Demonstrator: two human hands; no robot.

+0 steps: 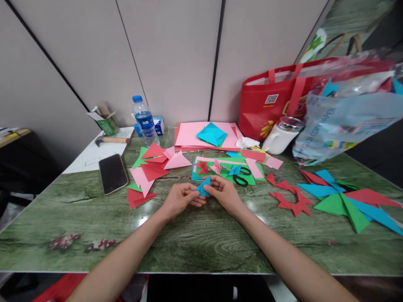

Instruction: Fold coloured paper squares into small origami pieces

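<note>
Between my two hands is a small folded piece of blue paper (204, 187), held a little above the table. My left hand (182, 198) pinches its lower left side with the thumb on top. On its right side, my right hand (223, 192) grips it between thumb and fingers. Just behind lie small folded paper pieces in red (203, 167), pink (215, 167) and blue (234, 170), on green sheets (250, 179). Black-handled scissors (241, 180) rest there too, their blades hidden.
Left of my hands are red and pink paper triangles (154, 171), a phone (113, 173), a hammer (112, 139) and a water bottle (145, 121). To the right lie a red paper ring (294, 205), folded strips (343, 197), a white mug (280, 136) and a red bag (267, 105).
</note>
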